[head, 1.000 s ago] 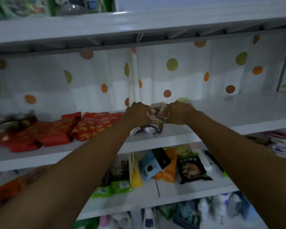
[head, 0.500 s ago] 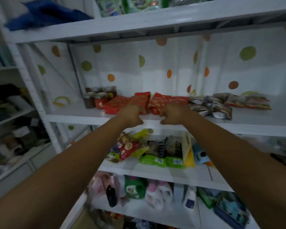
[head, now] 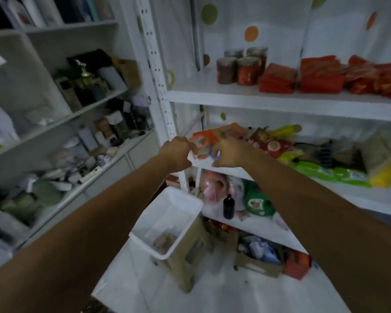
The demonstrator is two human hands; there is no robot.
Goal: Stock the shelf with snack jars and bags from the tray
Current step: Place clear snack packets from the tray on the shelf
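At the left end of the middle shelf (head: 348, 199), both my hands close around an orange and white snack bag (head: 201, 145). My left hand (head: 177, 152) pinches its left edge and my right hand (head: 229, 152) grips its right side. The bag sits at the shelf's front edge, in front of other colourful bags (head: 269, 143). Above, the upper shelf (head: 280, 105) carries several snack jars (head: 242, 68) and red bags (head: 321, 75). Below my arms, the white tray (head: 183, 199) rests on a beige stool (head: 187, 263), with one brownish pack (head: 165, 240) left inside.
Green and yellow bags (head: 339, 175) fill the middle shelf to the right. The bottom shelf holds a dark bottle (head: 228, 206) and pouches. A cluttered grey shelving unit (head: 77, 114) stands at the left. Boxes (head: 264, 256) lie on the white floor beside the stool.
My view has swung left and down. Both hands have dropped from the red bags on the upper shelf to the orange bag on the middle shelf. The tray has come into sight.
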